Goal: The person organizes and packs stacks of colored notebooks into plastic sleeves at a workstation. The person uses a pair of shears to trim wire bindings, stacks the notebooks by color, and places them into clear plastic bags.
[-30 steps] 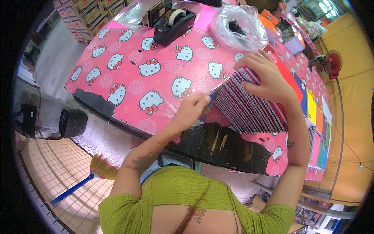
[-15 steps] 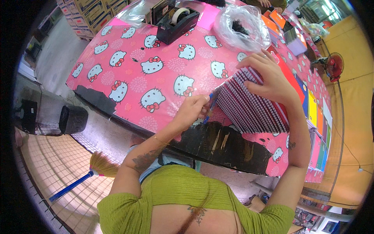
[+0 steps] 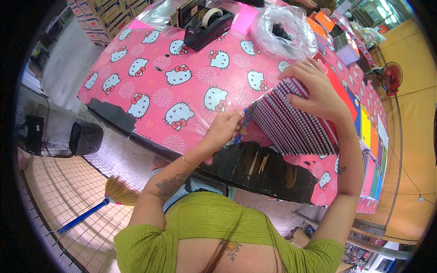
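A thick stack of spiral-bound notebooks (image 3: pixel 291 120) sits near the table's front edge, its rows of white and dark coils facing me. My right hand (image 3: pixel 312 88) rests over the upper end of the stack, fingers spread and bent, thumb apart on the coils. Just left of the stack, my left hand (image 3: pixel 227 125) is closed on a slim blue-handled tool (image 3: pixel 246 119) that looks like pliers. Its tip is too small and blurred to make out, close to the coils' left ends.
A pink patterned cover (image 3: pixel 159 98) lies on the table, torn at the front. Toward the back are a black tape dispenser (image 3: pixel 207 29) and a clear plastic bag (image 3: pixel 284 32). Colourful notebooks (image 3: pixel 365 127) lie to the right. Another person's hand (image 3: pixel 307 3) shows at the far edge.
My left hand and the blue-handled tool have shifted very slightly beside the stack. My right hand keeps nearly the same place on the notebooks.
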